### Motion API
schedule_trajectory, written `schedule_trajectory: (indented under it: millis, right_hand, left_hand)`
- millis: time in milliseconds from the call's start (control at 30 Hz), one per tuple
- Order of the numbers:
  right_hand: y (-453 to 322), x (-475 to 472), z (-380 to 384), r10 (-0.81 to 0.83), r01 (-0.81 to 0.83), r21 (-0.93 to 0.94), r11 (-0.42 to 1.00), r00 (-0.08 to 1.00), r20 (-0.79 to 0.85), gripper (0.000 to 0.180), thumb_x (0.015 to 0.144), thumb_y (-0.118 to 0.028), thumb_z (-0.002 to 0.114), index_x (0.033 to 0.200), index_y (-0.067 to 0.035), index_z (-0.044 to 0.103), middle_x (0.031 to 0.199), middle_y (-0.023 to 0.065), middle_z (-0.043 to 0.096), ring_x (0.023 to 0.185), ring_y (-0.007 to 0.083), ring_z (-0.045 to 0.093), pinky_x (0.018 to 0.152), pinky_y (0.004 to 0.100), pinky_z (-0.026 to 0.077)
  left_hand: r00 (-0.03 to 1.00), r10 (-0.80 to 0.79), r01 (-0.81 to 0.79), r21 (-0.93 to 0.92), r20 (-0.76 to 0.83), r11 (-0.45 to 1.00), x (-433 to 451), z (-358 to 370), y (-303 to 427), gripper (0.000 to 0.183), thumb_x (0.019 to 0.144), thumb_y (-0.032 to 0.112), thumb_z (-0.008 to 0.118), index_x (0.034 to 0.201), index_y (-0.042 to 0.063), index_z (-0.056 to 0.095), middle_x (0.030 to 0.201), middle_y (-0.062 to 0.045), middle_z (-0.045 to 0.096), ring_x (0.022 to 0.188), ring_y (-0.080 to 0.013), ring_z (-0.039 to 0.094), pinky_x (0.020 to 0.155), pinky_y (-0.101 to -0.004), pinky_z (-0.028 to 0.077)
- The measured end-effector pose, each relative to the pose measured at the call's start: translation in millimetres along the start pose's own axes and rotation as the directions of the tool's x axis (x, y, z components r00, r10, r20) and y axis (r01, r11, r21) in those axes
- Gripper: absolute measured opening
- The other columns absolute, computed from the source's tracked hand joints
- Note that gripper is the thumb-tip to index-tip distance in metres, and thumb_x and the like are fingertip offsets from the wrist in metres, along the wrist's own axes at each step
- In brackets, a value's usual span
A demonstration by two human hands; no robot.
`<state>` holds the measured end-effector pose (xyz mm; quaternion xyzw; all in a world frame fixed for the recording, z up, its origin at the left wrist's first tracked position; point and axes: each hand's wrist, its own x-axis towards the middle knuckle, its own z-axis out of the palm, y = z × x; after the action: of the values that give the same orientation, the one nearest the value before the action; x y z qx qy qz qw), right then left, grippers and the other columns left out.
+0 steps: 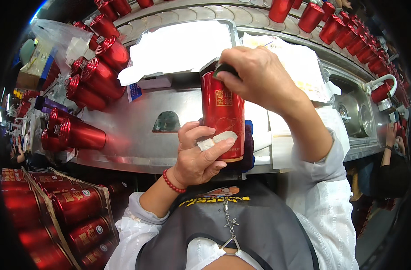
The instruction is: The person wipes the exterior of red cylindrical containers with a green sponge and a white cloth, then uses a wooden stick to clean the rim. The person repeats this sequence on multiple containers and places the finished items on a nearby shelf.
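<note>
A glossy red bottle with gold markings [223,111] lies or leans on the metal worktop [141,111] before me, its base towards me. My left hand [202,152] is at its lower part, with a white folded pad or cloth [225,136] between thumb and fingers. At the far end, my right hand [249,71] grips a small dark object [227,69] against the bottle's top; what it is cannot be told. A dark purple and blue cloth [249,145] lies beside the bottle's base, to the right.
Red bottles [102,79] stand at the left. Beyond are a tray's metal rim [233,28] with white sheets, and a slatted conveyor [192,14] carrying more bottles. At the right is a steel sink [359,123]; boxed red bottles [78,206] stand lower left.
</note>
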<state>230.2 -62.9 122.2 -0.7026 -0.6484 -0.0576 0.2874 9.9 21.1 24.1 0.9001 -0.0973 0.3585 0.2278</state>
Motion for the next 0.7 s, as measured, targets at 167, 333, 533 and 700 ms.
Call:
schedule_trajectory:
  millis: [167,333,533,700]
  right_hand:
    - [-1.5,2.5,9.0,0.022,-0.025,0.051,0.998,0.998,0.058,0.014,0.086,-0.016,0.072,0.090,-0.006,0.064,0.081,0.0148,0.066,0.074,0.0341,0.067,0.069,0.0437,0.053]
    - [-44.9,-54.1,10.8,-0.379,0.380,-0.009,0.925,0.925,0.026,0.017,0.078,-0.020,0.072,0.077,-0.014,0.056,0.071,0.0021,0.048,0.069,0.0207,0.059,0.072,0.0395,0.045]
    - [3.1,-54.3,23.0,0.070,0.025,0.322,0.946,0.958,-0.278,0.014,0.082,-0.016,0.080,0.089,-0.011,0.069,0.076,0.0042,0.060,0.068,0.0223,0.062,0.067,0.0366,0.046]
    - [-45.0,-105.3,28.0,-0.326,0.346,0.121,0.930,0.932,-0.156,0.020,0.074,-0.015,0.078,0.090,-0.013,0.068,0.076,0.0006,0.049,0.071,0.0177,0.055,0.067,0.0357,0.040]
  left_hand:
    - [0.953,-0.263,0.239,-0.164,-0.148,0.957,-23.0,2.9,3.0,0.049,0.107,0.038,0.049,0.129,-0.003,0.065,0.120,-0.018,0.068,0.116,-0.0320,0.057,0.108,-0.0466,0.040]
    - [0.800,-0.531,0.468,-0.263,-0.280,0.844,-43.6,-3.8,-16.9,0.042,0.106,0.030,0.054,0.134,0.000,0.063,0.122,-0.018,0.063,0.117,-0.0328,0.053,0.103,-0.0406,0.043]
    - [0.749,-0.660,0.603,0.357,0.054,0.714,-47.4,-18.0,-74.9,0.054,0.105,0.043,0.053,0.142,0.004,0.058,0.131,-0.025,0.060,0.122,-0.0391,0.048,0.112,-0.0490,0.033]
    - [0.652,-0.751,0.633,0.472,0.103,0.614,-69.7,-21.3,-93.8,0.069,0.103,0.053,0.051,0.150,0.003,0.048,0.135,-0.031,0.055,0.131,-0.0488,0.041,0.112,-0.0572,0.030]
